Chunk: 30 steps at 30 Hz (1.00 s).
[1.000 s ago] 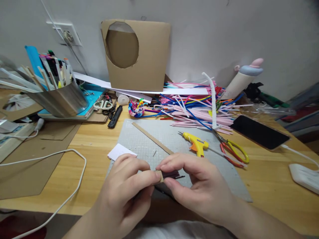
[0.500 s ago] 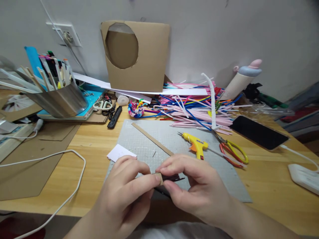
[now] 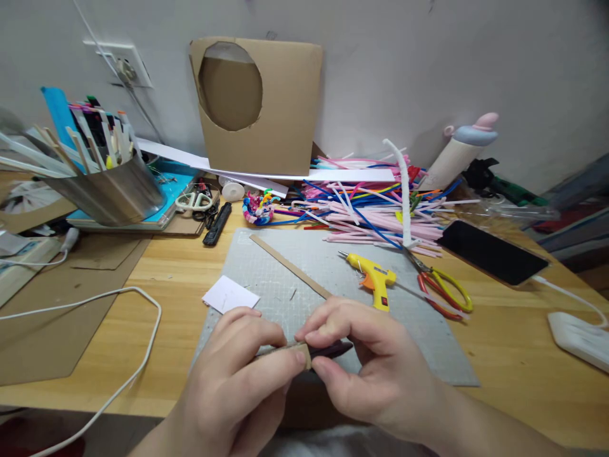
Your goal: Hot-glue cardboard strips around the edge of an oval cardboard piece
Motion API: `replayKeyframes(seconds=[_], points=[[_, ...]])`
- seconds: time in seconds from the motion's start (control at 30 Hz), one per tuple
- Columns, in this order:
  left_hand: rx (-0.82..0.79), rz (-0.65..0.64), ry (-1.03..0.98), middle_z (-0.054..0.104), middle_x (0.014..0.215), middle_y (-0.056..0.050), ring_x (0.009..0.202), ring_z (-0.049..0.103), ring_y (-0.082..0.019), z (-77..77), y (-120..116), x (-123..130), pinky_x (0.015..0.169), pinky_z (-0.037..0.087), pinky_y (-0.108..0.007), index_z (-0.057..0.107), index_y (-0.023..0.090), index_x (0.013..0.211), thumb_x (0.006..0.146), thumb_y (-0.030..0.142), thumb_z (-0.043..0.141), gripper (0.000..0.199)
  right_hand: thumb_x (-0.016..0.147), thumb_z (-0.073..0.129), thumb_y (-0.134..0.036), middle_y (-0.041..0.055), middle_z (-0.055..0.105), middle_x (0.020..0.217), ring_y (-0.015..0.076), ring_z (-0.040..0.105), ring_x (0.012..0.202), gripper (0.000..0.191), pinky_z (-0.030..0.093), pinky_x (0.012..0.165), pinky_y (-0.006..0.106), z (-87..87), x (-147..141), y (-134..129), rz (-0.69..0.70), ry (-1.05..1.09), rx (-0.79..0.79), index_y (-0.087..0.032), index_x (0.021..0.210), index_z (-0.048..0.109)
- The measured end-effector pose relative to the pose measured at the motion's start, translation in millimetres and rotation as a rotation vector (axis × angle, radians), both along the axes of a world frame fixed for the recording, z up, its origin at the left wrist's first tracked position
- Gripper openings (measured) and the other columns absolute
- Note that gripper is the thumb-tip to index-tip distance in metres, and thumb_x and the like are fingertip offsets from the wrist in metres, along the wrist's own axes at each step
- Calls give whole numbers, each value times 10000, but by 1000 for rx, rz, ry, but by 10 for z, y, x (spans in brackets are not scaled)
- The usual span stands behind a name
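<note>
My left hand (image 3: pixel 242 374) is closed on a small strip of brown cardboard (image 3: pixel 303 354), its index finger pressing the strip's end. Fingers and thumb of my right hand (image 3: pixel 366 368) pinch a dark, slender piece (image 3: pixel 333 350) that meets the cardboard. Its far tip pokes out between the right fingers; its kind I cannot make out. Both hands are close together over the near edge of a grey cutting mat (image 3: pixel 419 343). On the mat beyond them lie a long cardboard strip (image 3: pixel 288 266), a yellow glue gun (image 3: pixel 373 277) and a white paper piece (image 3: pixel 231 294).
Pliers (image 3: pixel 442 292) with red and yellow handles and a phone (image 3: pixel 492 252) lie at right. Pipe cleaners (image 3: pixel 375 216) pile up behind the mat. A cardboard panel (image 3: pixel 290 108) with a round hole leans on the wall. A metal holder (image 3: pixel 111 193) and white cable (image 3: pixel 155 317) are left.
The dark piece has turned slightly in my right fingers, and more of the cardboard strip shows between my hands. The left hand sits a little lower. The view has shifted slightly.
</note>
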<state>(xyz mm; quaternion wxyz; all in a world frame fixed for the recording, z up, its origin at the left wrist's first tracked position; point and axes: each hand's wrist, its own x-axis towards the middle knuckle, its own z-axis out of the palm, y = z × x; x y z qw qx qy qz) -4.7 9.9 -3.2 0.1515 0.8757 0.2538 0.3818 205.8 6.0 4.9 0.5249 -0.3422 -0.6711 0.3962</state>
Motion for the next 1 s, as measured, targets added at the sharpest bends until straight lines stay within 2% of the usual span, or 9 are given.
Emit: replayKeyframes(seconds=[0.1,0.2,0.3,0.4,0.57,0.7,1.0], points=[[-6,-1,0,654,958,-48,865,607,-173,12,7,14,892,533,-414,584,203,1216,841,-38,529,450,766,675,-19,27,749,836,160,701,740,231,586,675,277,-10,31,8,29,20,-5,-231,857,673],[-1,-7,-16,646,962,-49,864,602,-170,15,13,29,899,526,-403,588,184,1199,831,-50,527,441,814,680,-45,43,734,903,175,703,808,240,586,730,298,-21,62,-3,86,32,24,-232,964,680],[-5,1,-25,644,963,-42,865,611,-170,4,5,43,925,510,-409,598,175,1182,826,-50,539,425,827,823,-224,40,696,961,186,683,826,295,576,735,306,-56,49,-39,96,22,49,-254,1058,641],[11,0,-26,651,970,-41,893,622,-174,-14,-8,58,967,477,-412,604,166,1182,847,-20,547,387,810,875,-374,3,651,933,165,648,776,381,553,703,286,-104,-12,-74,45,2,46,-282,1035,581],[33,-2,-52,652,956,-28,899,610,-154,-11,-26,77,999,440,-377,606,161,1169,843,-27,510,389,891,782,-256,6,630,943,164,650,794,262,546,737,306,-123,-67,-91,-1,-29,70,-270,994,542],[-36,34,-17,642,972,-26,911,605,-155,18,-47,68,1020,433,-409,594,183,1167,867,-35,511,381,908,739,-172,18,632,966,162,643,832,240,542,756,292,-106,-32,-84,40,-31,81,-262,1039,560],[-62,15,-33,608,1013,-18,949,572,-136,-4,-49,36,1039,416,-398,569,169,1184,851,-83,489,426,921,641,-53,34,638,1028,159,636,935,278,536,839,286,-85,14,-79,138,26,6,-235,1127,601]])
